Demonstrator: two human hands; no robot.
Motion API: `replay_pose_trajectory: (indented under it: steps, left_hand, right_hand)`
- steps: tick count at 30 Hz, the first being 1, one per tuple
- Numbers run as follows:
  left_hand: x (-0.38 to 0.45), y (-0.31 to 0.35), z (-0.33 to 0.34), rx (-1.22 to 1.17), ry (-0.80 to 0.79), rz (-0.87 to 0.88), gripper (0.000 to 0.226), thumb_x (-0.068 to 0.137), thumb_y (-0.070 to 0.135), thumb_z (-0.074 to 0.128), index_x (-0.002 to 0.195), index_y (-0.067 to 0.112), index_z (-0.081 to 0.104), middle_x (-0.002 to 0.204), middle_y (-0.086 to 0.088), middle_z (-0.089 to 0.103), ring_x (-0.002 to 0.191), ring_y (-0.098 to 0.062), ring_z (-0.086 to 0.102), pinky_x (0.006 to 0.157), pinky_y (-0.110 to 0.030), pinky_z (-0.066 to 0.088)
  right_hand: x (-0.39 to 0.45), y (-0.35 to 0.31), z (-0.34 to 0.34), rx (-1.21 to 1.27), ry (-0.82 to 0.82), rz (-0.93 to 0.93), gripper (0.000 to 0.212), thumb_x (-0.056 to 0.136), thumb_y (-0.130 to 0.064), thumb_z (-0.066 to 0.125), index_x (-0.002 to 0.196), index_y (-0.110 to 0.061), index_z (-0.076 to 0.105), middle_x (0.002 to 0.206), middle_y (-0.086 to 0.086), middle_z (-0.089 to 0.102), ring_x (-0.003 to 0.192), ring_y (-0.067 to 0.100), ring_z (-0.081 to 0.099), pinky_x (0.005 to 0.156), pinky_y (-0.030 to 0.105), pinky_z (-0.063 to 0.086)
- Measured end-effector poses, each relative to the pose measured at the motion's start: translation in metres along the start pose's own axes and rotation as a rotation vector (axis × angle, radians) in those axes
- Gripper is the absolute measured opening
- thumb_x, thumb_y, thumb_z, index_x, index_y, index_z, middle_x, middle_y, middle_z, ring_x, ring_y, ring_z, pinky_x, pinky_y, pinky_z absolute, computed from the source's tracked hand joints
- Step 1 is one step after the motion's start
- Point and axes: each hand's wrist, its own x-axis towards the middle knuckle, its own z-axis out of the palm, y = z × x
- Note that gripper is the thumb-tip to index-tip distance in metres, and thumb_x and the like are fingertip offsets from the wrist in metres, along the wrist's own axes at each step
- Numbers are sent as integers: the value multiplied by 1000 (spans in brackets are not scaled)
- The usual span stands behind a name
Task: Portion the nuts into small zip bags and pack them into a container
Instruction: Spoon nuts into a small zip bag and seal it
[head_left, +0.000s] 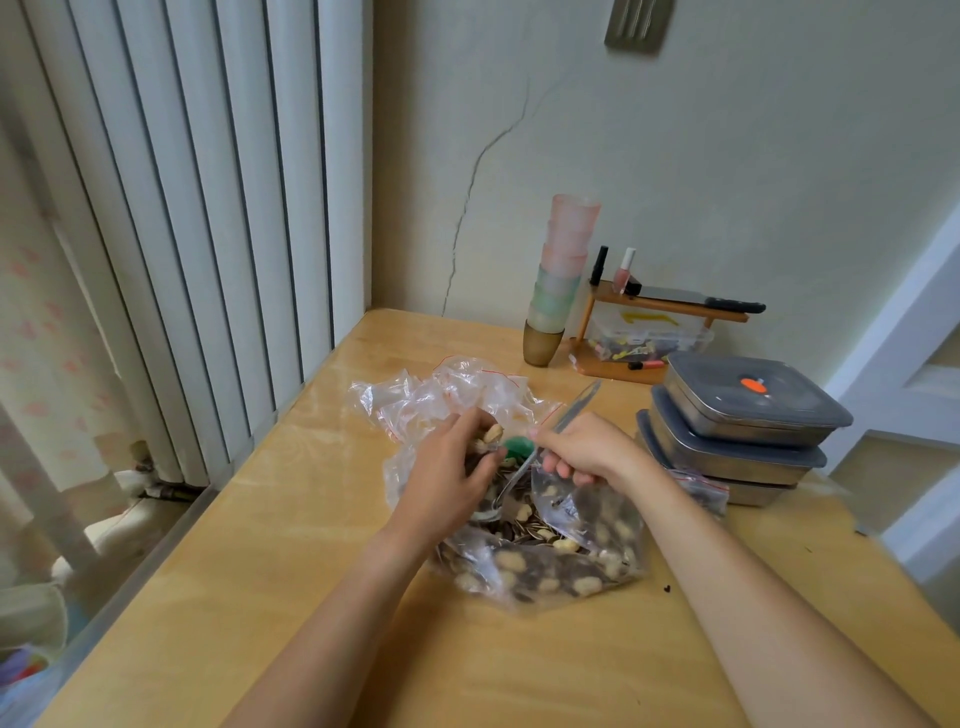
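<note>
A large clear bag of mixed peanuts and sunflower seeds (545, 564) lies open on the wooden table (291, 545). My left hand (449, 475) grips a small zip bag (488, 435) at the big bag's mouth, and a few nuts show at its fingertips. A metal spoon (574, 408) is held in my right hand (587, 449), its bowl down in the seeds, and that hand's lower fingers pinch the big bag's rim. A small green object (518, 447) sits between the hands. Crumpled empty zip bags (447, 387) lie just behind. Three stacked steel containers with grey lids (748, 421) stand at the right.
A filled small zip bag (698, 487) lies against the containers. A stack of plastic cups (561, 275) and a small wooden shelf (665, 306) with bottles and a clear box stand by the back wall. The table's left edge runs along a radiator.
</note>
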Motion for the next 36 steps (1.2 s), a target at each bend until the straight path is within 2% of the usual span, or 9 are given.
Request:
replay_pose_trajectory:
  steps: [3,8,12,14,17,22,26,33,36]
  left_hand:
    - [0,1,0,10,20,22,16,93,31,70,103,31,58,97,8,55,82,-7,56,71,-24,45]
    - [-1,3,-3,-33,72,24,20,89,20,76,107,23,67,107,8,50,101,6,50,80,-7,43]
    - [-1,0,-4,-49,69,-8,41,89,21,74,123,30,52,111,9,55,104,-6,58,84,-19,49]
    - [-2,2,-3,-23,76,32,40,90,18,73,120,29,50,110,10,55,105,-3,54,86,-20,46]
    - [-4,8,-4,21,82,61,24,91,16,73,109,21,58,105,7,52,99,14,45,78,-6,38]
    - [-4,6,-5,47,64,82,20,88,28,74,103,24,61,105,7,52,99,8,49,77,-8,43]
    - [-3,11,-8,58,98,81,5,95,28,66,96,23,64,103,5,57,97,5,50,76,-1,33]
    - [-2,6,-10,145,-6,92,16,94,40,61,94,25,68,104,7,58,86,-8,58,77,-23,48]
    - [-1,3,-13,154,-79,111,18,90,29,58,103,22,68,112,5,57,91,-10,59,83,-28,50]
  right_hand:
    - [-4,-9,-1,-73,12,-52,45,100,-43,60,77,-8,76,57,-2,64,39,12,48,48,22,40]
    - [-16,-33,1,315,-206,-195,29,106,-28,58,98,-5,72,77,6,70,49,9,55,46,20,37]
    - [-19,-39,1,435,-299,-111,28,102,-24,65,108,4,69,76,7,70,50,8,57,45,15,39]
    - [-16,-38,2,460,-298,-66,19,99,-17,69,101,2,71,71,5,69,49,8,55,42,14,38]
    - [-10,-38,6,426,-287,-8,9,94,-8,71,92,1,71,73,8,69,51,9,56,40,15,38]
    - [-14,-45,6,332,-178,-22,16,89,2,60,76,-2,69,63,11,62,40,7,50,39,15,34]
    - [-18,-47,2,281,-126,-106,11,89,2,63,93,7,72,76,16,69,46,9,53,40,16,35]
    - [-14,-42,3,97,-68,-205,12,90,-7,66,84,-4,75,80,18,74,58,12,58,54,23,44]
    - [-14,-40,4,57,-35,-263,12,92,-10,63,89,-11,74,86,18,77,62,12,63,61,26,50]
